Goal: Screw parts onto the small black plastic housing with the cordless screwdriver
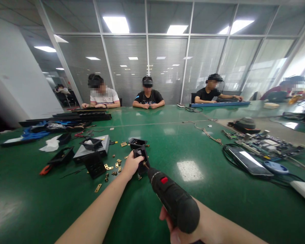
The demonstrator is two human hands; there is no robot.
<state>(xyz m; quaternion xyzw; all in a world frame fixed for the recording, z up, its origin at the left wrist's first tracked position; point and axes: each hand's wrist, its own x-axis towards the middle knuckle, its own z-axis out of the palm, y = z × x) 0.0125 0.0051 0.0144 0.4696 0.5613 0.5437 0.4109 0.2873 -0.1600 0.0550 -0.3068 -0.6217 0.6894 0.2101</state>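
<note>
My left hand [132,164] grips a black plastic housing [143,154] above the green table, its thumb over the near rim. In my right hand [171,225] is a black cordless drill [171,195] with a red switch on top. The drill's bit points at the housing and meets it near a brass-coloured part [144,163]; whether it sits in a screw head is too small to tell. Just behind stands another black housing [137,143]. Left of my left hand lie several small brass plates [109,167] and brass screws or terminals [106,178].
A silver box [105,147] with black parts on it stands to the left, beside a black frame [62,157] and white tissue [50,144]. Right lie a phone [249,161], a blue mouse [276,167] and circuit boards [271,145]. Several people sit along the table's far side.
</note>
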